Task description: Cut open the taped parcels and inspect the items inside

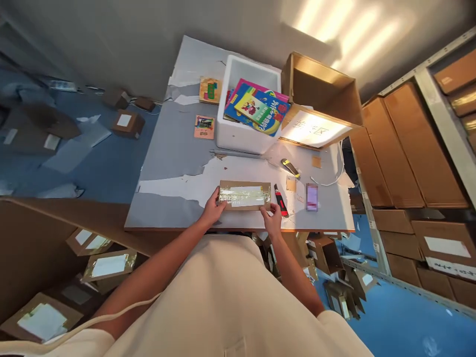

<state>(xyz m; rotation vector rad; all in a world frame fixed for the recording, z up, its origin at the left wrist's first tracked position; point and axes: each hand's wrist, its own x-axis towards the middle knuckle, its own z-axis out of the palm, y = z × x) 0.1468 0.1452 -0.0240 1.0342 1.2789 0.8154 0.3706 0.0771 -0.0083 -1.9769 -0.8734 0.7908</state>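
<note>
A taped cardboard box [244, 204] with a white label under clear tape lies near the table's front edge, between my two hands. My left hand [213, 208] grips its left end, thumb on top. At the lower right corner, my right hand [272, 218] holds the box with thumb and fingers. Just right of the box lies a red and black box cutter [281, 201], close to my right fingertips. Farther back is a yellow and black box cutter [290, 167]. A phone [312, 197] with a lit screen rests to the right. The undersides of my fingers are hidden.
Behind the box stands a white foam bin [241, 138] heaped with colourful books [256, 109]. An open cardboard carton [323, 94] sits beside it. Two small books, one pink [204, 127], lie left of the bin. Shelves of cartons [405, 148] rise at right; parcels [109, 265] fill the lower left.
</note>
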